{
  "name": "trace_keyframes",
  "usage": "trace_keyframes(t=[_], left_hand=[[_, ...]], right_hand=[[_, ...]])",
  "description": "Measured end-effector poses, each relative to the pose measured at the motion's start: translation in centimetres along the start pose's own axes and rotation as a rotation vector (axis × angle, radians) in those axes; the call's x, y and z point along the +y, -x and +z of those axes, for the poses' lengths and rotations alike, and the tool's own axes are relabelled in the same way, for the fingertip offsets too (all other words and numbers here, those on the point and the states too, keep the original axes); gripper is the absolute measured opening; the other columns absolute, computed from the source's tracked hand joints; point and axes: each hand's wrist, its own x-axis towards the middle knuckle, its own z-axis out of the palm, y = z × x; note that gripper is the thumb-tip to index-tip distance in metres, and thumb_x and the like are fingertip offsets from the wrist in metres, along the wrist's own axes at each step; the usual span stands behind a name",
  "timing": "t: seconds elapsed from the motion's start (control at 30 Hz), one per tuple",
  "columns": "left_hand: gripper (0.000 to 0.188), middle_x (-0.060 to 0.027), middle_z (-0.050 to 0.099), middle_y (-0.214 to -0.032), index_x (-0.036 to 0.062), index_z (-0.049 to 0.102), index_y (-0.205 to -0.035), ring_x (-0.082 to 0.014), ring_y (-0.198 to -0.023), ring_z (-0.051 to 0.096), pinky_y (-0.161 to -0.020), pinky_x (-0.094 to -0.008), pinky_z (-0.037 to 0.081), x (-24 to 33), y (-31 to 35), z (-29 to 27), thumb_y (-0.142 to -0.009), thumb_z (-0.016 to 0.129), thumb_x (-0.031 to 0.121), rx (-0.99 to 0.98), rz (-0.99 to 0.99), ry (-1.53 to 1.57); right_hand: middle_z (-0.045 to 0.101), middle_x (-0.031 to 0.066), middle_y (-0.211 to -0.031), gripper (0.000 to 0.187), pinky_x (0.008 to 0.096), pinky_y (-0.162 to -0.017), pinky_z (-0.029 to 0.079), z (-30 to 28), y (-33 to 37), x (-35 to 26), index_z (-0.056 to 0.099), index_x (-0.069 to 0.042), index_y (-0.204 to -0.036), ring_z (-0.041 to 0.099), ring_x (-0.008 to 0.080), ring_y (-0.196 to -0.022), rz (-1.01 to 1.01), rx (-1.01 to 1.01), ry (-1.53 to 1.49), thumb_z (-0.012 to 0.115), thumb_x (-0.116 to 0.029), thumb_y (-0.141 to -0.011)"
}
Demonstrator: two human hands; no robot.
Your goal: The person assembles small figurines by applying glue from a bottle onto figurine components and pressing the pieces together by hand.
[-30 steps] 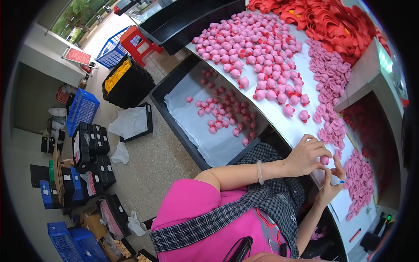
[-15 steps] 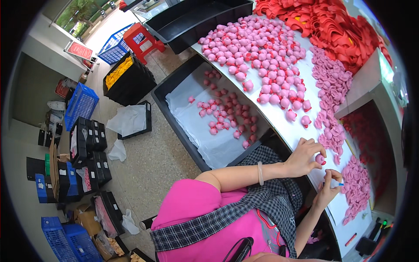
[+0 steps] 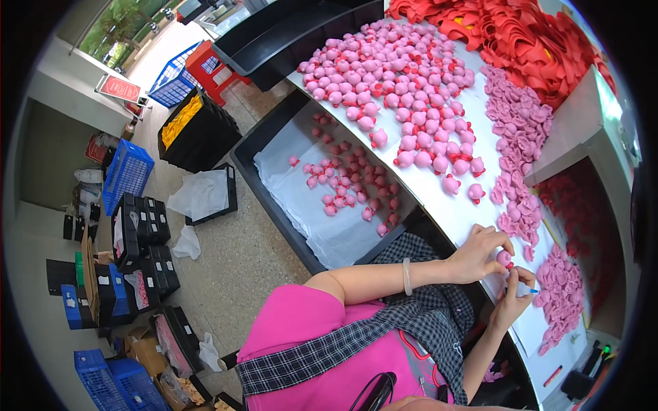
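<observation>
My left hand point(image 3: 478, 255), with a pale bracelet at its wrist, pinches a small round pink figure point(image 3: 504, 258) with red parts over the table's near edge. Just below it, my right hand point(image 3: 511, 305) grips a small whitish squeeze bottle point(image 3: 524, 290) with a blue tip. The fingertips of both hands are close together at the figure's red side; whether they touch is too small to tell. A heap of flat, curly pink pieces point(image 3: 561, 294) lies right beside the bottle. Many similar pink figures point(image 3: 411, 103) cover the white table point(image 3: 418, 181) farther off.
Left of the table, a large black tray point(image 3: 264, 195) lined with white sheet holds more pink figures. Red strips point(image 3: 507, 41) are piled at the far right. Another black tray point(image 3: 295, 38) stands at the back. Crates point(image 3: 127, 175) and boxes line the floor at left.
My right hand has moved up toward the figure in my left hand, closing the gap between them. The whole view has shifted slightly.
</observation>
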Motion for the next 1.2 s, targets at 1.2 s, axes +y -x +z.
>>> trace_keyframes(t=[1.2], left_hand=[[0.038,0.0016,0.065,-0.089,0.0133,0.071,-0.101,-0.0191,-0.098,0.059,-0.108,-0.0423,0.027,0.8,-1.3,-0.1,-0.065,0.083,0.009,-0.139,0.085,-0.109]], right_hand=[[0.068,0.0094,-0.105,0.035,0.0234,-0.081,0.051,-0.3,-0.1,-2.1,0.057,0.002,-0.121,0.063,0.0096,-0.093,0.033,-0.305,-0.074,0.071,-0.006,-0.09]])
